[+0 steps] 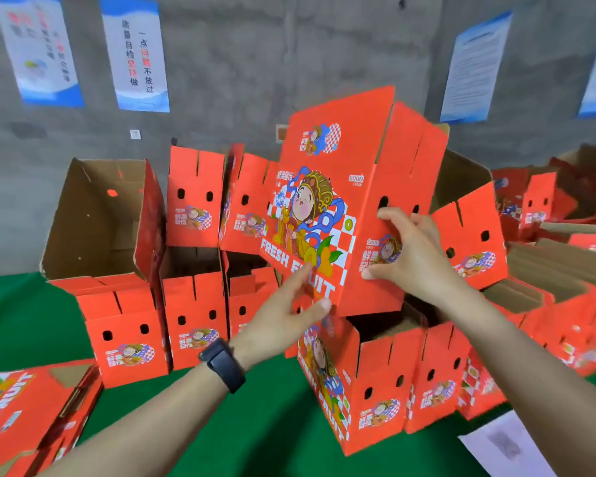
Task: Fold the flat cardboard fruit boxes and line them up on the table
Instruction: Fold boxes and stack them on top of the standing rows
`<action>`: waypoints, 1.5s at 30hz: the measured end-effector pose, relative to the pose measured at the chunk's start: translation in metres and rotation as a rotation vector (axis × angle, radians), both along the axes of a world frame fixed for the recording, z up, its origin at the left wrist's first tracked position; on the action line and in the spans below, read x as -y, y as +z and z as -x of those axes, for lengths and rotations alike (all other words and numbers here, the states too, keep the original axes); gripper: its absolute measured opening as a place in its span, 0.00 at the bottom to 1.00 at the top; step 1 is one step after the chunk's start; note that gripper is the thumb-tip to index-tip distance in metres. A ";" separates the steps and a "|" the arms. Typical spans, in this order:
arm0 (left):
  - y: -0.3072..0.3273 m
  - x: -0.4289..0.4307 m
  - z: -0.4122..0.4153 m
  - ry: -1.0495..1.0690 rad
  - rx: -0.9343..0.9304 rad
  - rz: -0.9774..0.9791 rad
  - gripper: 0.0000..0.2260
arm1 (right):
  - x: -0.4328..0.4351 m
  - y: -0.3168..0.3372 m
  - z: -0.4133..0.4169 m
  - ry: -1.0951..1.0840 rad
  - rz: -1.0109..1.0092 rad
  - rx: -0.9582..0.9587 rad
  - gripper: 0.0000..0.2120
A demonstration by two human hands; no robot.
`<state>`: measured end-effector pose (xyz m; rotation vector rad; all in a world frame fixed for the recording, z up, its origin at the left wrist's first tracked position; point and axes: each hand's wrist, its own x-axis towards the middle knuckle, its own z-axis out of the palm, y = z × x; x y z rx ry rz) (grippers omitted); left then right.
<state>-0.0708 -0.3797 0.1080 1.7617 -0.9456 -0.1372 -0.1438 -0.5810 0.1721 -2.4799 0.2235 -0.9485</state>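
While the left hand (283, 315) presses flat-fingered against a raised red fruit box (351, 146), the right hand (413, 256) clasps its side, curled fingertips partly hidden.

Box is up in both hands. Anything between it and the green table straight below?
Yes: folded boxes stand directly under the raised box, so it cannot reach the table there. The right hand grips it and the left hand touches it, nothing between.
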 end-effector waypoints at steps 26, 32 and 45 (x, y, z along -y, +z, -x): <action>0.019 0.240 -0.045 -0.139 0.014 -0.297 0.38 | 0.178 -0.030 -0.054 -0.534 0.313 -0.161 0.37; 0.011 0.251 -0.057 -0.208 0.060 -0.349 0.39 | 0.193 -0.037 -0.081 -0.530 0.221 -0.272 0.34; -0.004 0.239 -0.080 -0.167 0.184 -0.459 0.31 | 0.179 -0.056 -0.115 -0.527 0.625 -0.204 0.27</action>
